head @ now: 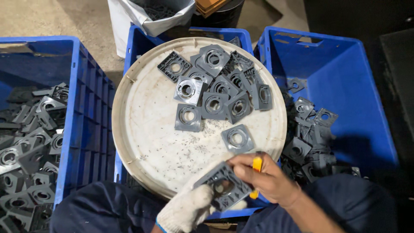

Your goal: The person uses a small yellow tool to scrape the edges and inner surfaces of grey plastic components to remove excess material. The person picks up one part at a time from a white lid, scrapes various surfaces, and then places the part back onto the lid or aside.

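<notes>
Trimming step, I judge: gloved left hand [189, 209] grips a grey plate [224, 186]; right hand [263, 177], at three o'clock, holds a yellow-handled tool [256, 165]; next needs steady edge contact.

Matt grey plastic plate [224, 186]; white knit cloth glove [189, 209]; glossy blue plastic crates [345, 82].

Views: 1, the head camera; no 2nd view, so no shared part of the scene.
Position: above the seated person's lap, over the round white lid [142, 129].
Direction: steeply down and slightly forward, toward the floor [51, 17] at the top edge.
Nearness: close; the left hand [192, 209] and right hand [265, 179] sit at the bottom edge, partly cut off.
Span: left blue crate [84, 108] to right blue crate [345, 86], with a white bag [129, 21] at the top.
</notes>
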